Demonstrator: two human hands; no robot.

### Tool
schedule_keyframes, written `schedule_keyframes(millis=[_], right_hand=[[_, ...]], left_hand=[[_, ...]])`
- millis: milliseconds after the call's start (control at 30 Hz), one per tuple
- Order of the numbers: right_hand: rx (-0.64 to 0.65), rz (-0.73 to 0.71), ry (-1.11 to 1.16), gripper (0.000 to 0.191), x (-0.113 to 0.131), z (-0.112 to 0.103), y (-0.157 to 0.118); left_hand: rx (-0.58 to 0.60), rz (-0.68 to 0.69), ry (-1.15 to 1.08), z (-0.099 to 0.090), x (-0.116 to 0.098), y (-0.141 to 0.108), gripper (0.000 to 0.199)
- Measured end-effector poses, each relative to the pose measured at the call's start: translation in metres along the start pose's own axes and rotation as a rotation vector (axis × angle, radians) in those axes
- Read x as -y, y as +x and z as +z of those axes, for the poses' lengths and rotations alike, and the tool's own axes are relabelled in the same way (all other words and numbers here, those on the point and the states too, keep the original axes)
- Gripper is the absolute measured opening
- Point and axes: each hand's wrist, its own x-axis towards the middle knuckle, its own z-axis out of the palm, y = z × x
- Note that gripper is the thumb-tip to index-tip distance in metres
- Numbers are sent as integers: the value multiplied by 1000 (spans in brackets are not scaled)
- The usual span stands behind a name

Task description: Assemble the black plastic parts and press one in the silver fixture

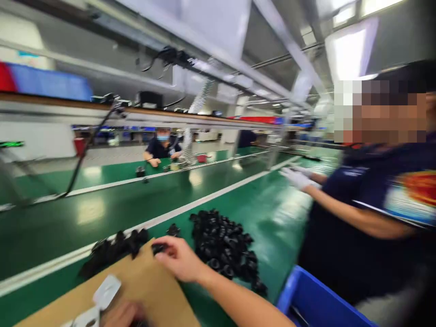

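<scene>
Two bare hands are seen over the board (150,284). One small black part (158,248) is held by the right hand (180,259), above the far corner of the board. It is pinched between the thumb and the fingers, which are nearly closed; how firmly it is pressed cannot be told. The left hand (124,313) is blurred and partly cut by the lower edge of the view, so its opening cannot be told, nor whether anything is gripped by it. It is placed just beside the white pieces (108,290).

The part is covered in part by the fingers, and because it is held only near the fingertips, it could be turned or dropped. If it is dropped on the right side, it could be mixed with the pile (221,240), where many similar dark parts are heaped on the table (269,209). The row (119,247) along the board could be disturbed if the board is pushed by a wrist. The white pieces could be shifted by the left hand, since almost no space is left between them. By a wide swing of the right elbow, the blue bin (327,299) could be knocked.
</scene>
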Motion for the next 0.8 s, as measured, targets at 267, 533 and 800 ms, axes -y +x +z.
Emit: schedule_keyframes(millis=[267, 533, 800], right_hand=[[157, 137, 94, 51, -6, -14, -3], [268, 96, 40, 49, -11, -8, -16], [275, 105, 70, 43, -15, -1, -23]], left_hand=[[-219, -185, -426, 7, -18, -36, 25], [-264, -142, -694, 12, -10, -44, 52], [-277, -144, -849, 20, -11, -45, 54]])
